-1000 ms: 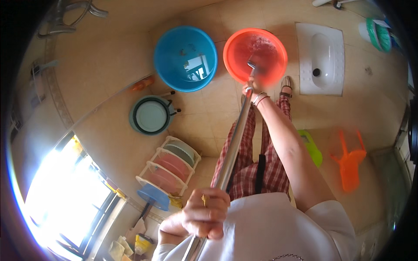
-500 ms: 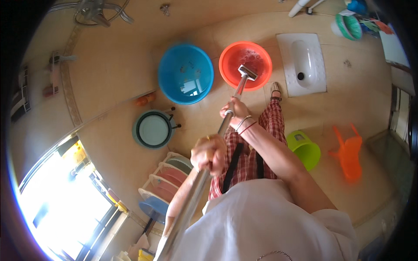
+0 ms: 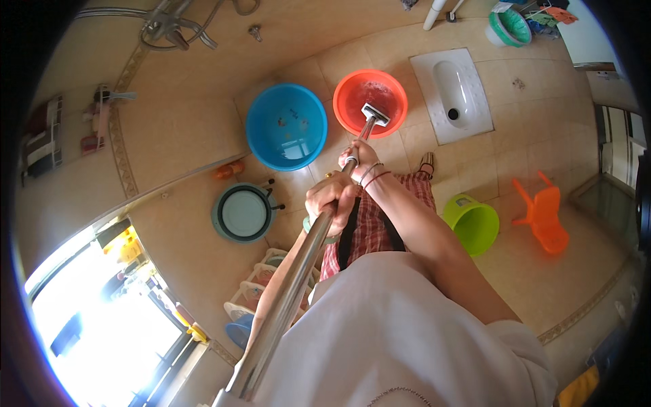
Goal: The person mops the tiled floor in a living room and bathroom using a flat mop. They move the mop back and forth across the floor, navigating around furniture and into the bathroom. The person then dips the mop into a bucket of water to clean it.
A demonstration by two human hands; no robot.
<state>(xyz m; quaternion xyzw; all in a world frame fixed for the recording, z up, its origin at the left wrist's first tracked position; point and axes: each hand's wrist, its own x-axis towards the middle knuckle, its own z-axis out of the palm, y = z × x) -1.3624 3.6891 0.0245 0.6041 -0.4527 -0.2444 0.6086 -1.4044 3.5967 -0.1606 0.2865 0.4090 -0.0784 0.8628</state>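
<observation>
I stand on a tiled bathroom floor and hold a long metal mop pole with both hands. My left hand grips the pole at mid-length. Higher up toward the head, my right hand is wrapped around it, with bracelets on the wrist. The flat mop head sits inside an orange basin holding water. A blue basin stands just left of the orange one.
A white squat toilet lies right of the orange basin. A green bucket and an orange plastic stool stand to my right. A round teal basin and a rack of stacked basins are at left. Taps hang on the wall.
My left hand has slid up the pole toward the right hand. The view has shifted, so the basins and toilet now sit lower in the picture.
</observation>
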